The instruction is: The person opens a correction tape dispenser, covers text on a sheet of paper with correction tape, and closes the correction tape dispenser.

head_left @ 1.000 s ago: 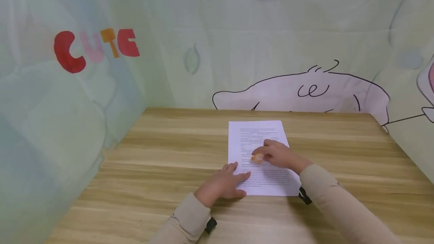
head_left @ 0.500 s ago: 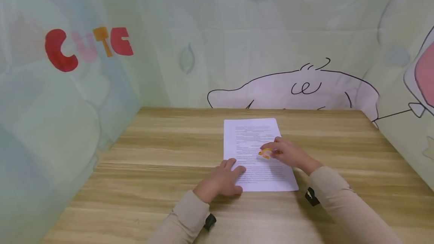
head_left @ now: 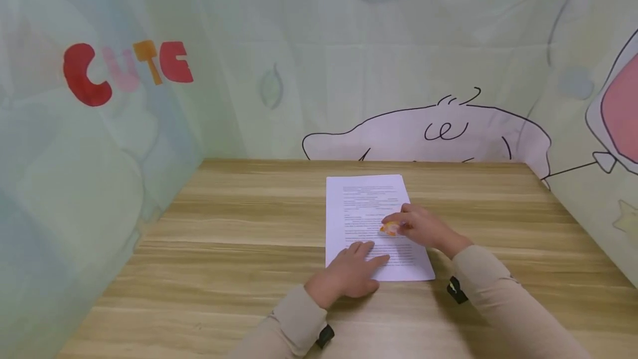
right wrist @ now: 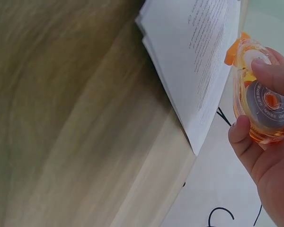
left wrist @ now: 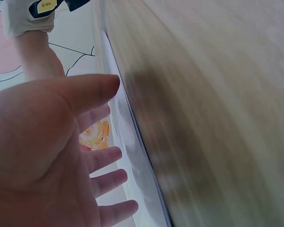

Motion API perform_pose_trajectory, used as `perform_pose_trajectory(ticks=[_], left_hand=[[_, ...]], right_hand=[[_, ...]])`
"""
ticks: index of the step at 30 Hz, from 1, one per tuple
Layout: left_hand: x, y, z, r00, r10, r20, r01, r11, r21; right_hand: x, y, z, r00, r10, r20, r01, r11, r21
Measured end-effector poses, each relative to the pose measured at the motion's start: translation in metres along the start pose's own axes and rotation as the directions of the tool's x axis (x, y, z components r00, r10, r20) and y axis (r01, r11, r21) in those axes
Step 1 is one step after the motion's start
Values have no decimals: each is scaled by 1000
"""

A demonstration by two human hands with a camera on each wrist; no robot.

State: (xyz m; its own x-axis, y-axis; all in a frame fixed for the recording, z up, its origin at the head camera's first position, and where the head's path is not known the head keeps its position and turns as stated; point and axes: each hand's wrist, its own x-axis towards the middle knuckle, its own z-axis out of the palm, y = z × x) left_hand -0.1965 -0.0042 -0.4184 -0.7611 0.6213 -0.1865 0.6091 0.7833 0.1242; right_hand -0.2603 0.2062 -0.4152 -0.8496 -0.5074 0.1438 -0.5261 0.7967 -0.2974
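Note:
A stack of printed paper sheets point(head_left: 335, 204) lies on the wooden table, its lower part partly hidden by the hands. My right hand point(head_left: 431, 230) grips a correction tape dispenser point(right wrist: 267, 106), a clear orange case with a grey reel inside and an orange tip. In the head view the dispenser point(head_left: 391, 229) sits over the printed lines near the middle of the page. My left hand point(head_left: 350, 271), fingers straight and spread, lies over the lower left of the page. The left wrist view shows its fingertips point(left wrist: 112, 153) right at the paper, with the dispenser behind them.
The wooden table point(head_left: 239, 226) reaches back to a fabric wall point(head_left: 239, 71) with cartoon drawings and coloured letters. A black wrist strap point(head_left: 456, 291) shows below the right sleeve, and another dark strap point(head_left: 325, 336) below the left.
My left hand has moved right, from the paper's left edge further onto the page. My right hand, still holding the correction tape dispenser, has shifted right across the page. The head view has turned slightly right.

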Motion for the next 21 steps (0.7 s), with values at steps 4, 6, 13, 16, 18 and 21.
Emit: perform_pose_trajectory(ticks=[4,6,13,16,18,21], left_hand=[[3,2,4,1000,-10,5,10,999,33],[4,2,5,1000,-14,4,14,999,44],[4,3,4,1000,-18,4,18,996,89],[4,4,3,1000,-23,14,22,995,97],[4,5,2,999,-29,19,27,995,95],[4,6,1,999,-39,23,37,995,95]], right_hand=[[2,1,1,1000,-21,1,21,999,-46],[2,2,1,999,-40,-3,40,998,-57],[9,2,2,989,-147,-16,145,983,-108],[10,1,3,986,-164,-4,163,978,-128],[11,0,4,987,-163,8,163,977,-135],[11,-1,4,989,-149,24,151,977,-150]])
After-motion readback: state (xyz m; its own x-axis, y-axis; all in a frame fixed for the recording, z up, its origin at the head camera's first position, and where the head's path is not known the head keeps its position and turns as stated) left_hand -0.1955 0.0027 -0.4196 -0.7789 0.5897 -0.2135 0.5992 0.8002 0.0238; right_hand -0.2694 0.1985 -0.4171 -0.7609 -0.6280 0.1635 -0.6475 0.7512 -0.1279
